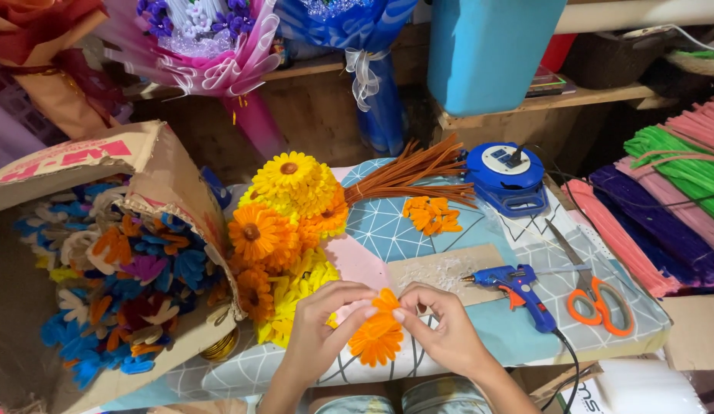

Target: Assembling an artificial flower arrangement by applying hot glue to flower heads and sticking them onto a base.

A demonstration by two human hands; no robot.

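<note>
An orange flower [378, 336] is being held between both hands, low over the work board [480, 230]. The left hand [324, 322] is being kept curled, its fingertips [368, 310] pinched onto the flower's upper edge. The right hand [441, 326] is being bent inward at the wrist, thumb and forefinger closed on the same petals. A blue glue gun [519, 287] is lying just right of the right hand, with orange scissors [598, 303] beyond it. Finished flowers [284, 222] are piled just above the left hand.
</note>
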